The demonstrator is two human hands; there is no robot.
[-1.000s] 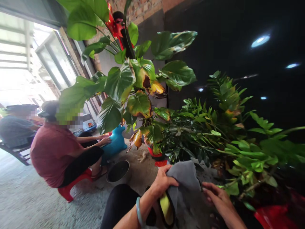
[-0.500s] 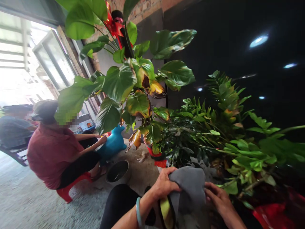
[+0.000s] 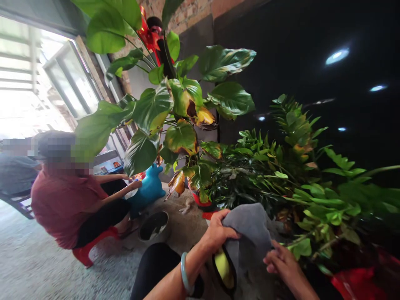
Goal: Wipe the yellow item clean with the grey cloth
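Our left hand (image 3: 217,233) has its fingers curled shut over the top edge of the grey cloth (image 3: 250,233), thumb on the near side, pinching it w/ a firm grip. Our right hand (image 3: 281,264) pinches the cloth's lower right edge between fingertips, lightly closed on the fabric. The cloth hangs between both hands, low centre of view, just in front of the leafy plants. Under the left hand sits a dark-rimmed thing w/ a yellow-green inside (image 3: 224,266), partly covered by the cloth; we can't tell what it is.

To handle this well, we judge: keep both grips on the edges so the cloth stays spread & doesn't bunch, keep it off the gritty floor, & mind the bangle (image 3: 185,278) on the left wrist so it doesn't snag.

Around us: fronds of the small-leaf plant (image 3: 315,204) reach right over the right hand, touching or nearly so, and crowd any move to that side. The big-leaf plant (image 3: 175,116) in a red pot (image 3: 203,203) stands further back. A metal bowl (image 3: 153,226) sits on the floor left of our knee. Another person in a red shirt (image 3: 62,208) sits on a red stool (image 3: 84,252), well apart, their hands on a blue toy (image 3: 148,189).
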